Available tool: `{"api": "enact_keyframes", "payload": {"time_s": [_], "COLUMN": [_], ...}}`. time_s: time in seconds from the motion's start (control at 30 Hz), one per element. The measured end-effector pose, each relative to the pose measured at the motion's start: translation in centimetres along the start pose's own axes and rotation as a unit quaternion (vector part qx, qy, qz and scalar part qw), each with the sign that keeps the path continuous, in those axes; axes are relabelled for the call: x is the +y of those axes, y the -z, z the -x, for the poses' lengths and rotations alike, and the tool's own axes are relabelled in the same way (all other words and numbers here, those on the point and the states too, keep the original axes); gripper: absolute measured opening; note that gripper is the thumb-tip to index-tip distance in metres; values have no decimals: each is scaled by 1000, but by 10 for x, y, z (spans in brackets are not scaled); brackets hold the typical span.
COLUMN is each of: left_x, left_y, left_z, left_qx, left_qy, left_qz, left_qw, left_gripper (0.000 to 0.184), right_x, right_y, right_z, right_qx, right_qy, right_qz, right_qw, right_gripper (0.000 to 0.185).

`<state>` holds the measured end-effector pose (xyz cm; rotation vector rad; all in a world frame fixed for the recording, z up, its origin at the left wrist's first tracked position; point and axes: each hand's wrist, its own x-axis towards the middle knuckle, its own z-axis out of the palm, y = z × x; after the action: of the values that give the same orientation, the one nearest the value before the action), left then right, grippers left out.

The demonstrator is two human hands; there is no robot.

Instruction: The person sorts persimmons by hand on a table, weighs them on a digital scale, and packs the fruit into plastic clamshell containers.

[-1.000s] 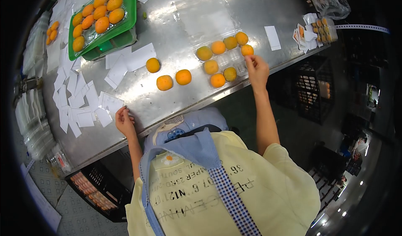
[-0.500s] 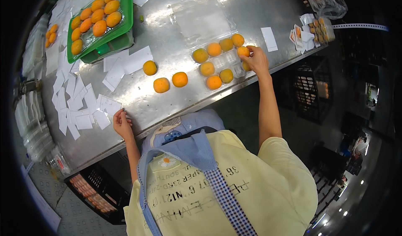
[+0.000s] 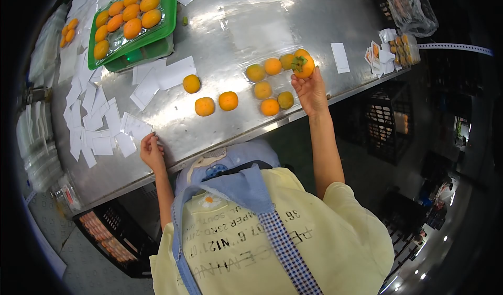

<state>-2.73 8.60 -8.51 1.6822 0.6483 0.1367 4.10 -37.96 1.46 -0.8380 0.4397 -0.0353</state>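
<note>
Table before us bears a green tray far left, fruit in its clear pack; near right, a clear tray holds more. Our right hand pinches one roundish persimmon above it, leafy end up and leftward; our left hand curls loosely, contents unclear.

The person wears a pale yellow top with dark lettering, a blue collar, a checked strip and a daisy.
</note>
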Motion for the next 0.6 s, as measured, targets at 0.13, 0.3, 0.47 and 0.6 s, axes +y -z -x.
{"api": "enact_keyframes", "payload": {"time_s": [0.13,0.3,0.47,0.6], "left_x": [2,3,132,185], "left_y": [-2,2,-43,-70], "left_z": [2,-1,31,45], "left_qx": [4,-27,-185,-311], "left_qy": [-4,18,-77,-126], "left_qz": [16,6,-7,17], "left_qw": [1000,999,980,942], "left_gripper": [15,24,54,62], "right_x": [6,21,46,67], "right_y": [-48,-73,-126,-163], "right_z": [5,0,17,33], "right_qx": [-29,-78,-167,-246], "right_qy": [-22,-88,-139,-170], "right_qz": [17,51,186,306], "right_qw": [999,992,958,904], "right_gripper": [46,43,39,37]}}
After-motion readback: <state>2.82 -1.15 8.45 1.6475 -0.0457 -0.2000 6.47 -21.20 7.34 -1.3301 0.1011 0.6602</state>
